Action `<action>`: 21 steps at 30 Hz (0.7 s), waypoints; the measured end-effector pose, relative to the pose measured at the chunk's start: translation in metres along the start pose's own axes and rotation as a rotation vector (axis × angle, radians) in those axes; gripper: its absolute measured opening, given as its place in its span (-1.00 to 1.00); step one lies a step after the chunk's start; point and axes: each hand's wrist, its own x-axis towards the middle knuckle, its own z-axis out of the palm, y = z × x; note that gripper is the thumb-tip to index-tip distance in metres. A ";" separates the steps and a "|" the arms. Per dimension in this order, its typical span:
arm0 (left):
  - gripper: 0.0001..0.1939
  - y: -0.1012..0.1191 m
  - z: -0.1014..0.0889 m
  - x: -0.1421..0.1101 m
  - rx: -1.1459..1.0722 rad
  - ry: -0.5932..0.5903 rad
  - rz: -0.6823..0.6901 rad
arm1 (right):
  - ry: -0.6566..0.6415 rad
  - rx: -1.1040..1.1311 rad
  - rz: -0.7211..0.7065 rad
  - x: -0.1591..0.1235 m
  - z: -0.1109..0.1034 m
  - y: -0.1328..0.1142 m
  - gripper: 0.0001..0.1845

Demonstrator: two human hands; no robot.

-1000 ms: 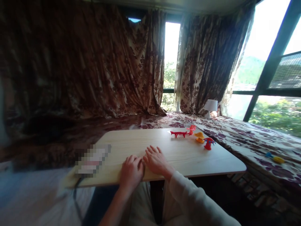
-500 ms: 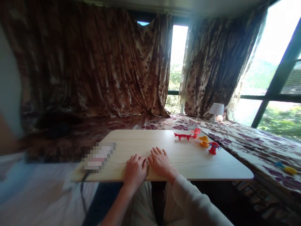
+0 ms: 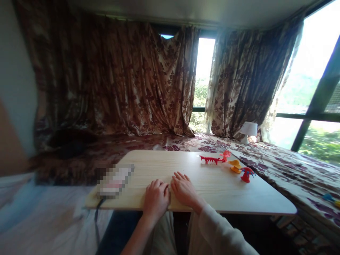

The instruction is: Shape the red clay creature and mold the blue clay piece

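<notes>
My left hand point(image 3: 156, 198) rests on the near edge of the light wooden table point(image 3: 148, 163), its fingers curled under in a loose fist. Nothing shows in it. Beside it, a little to the right, my right hand point(image 3: 184, 189) lies flat, palm down, with fingers stretched out and holding nothing. Beyond it at the table's back right is a long, spiky red toy point(image 3: 209, 160). Next to that stand a pinkish-red figure point(image 3: 225, 155), a yellow-orange toy point(image 3: 235, 166) and a red dome-shaped toy with blue prongs point(image 3: 247, 175).
A pixelated pale object point(image 3: 114, 182) with a dark cord point(image 3: 97, 219) lies at the table's left end. A white lamp point(image 3: 249, 129) stands on the flowered cloth surface behind. Blue and yellow items point(image 3: 329, 198) lie far right. Curtains point(image 3: 119, 81) hang at the back.
The view has tilted up slightly and shifted left, so everything appears lower and to the right. Both hands remain in the same place on the table, and the toys have not moved.
</notes>
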 end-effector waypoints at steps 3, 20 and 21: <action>-0.79 0.000 -0.001 0.000 -0.003 0.016 0.006 | -0.006 -0.010 0.076 0.010 -0.004 0.020 -0.52; -0.79 0.000 -0.001 0.000 0.005 -0.003 0.009 | 0.038 0.017 0.148 -0.002 -0.003 0.033 -0.54; -0.79 0.001 -0.001 0.000 -0.001 -0.002 0.007 | 0.028 0.011 0.143 -0.014 -0.003 0.033 -0.53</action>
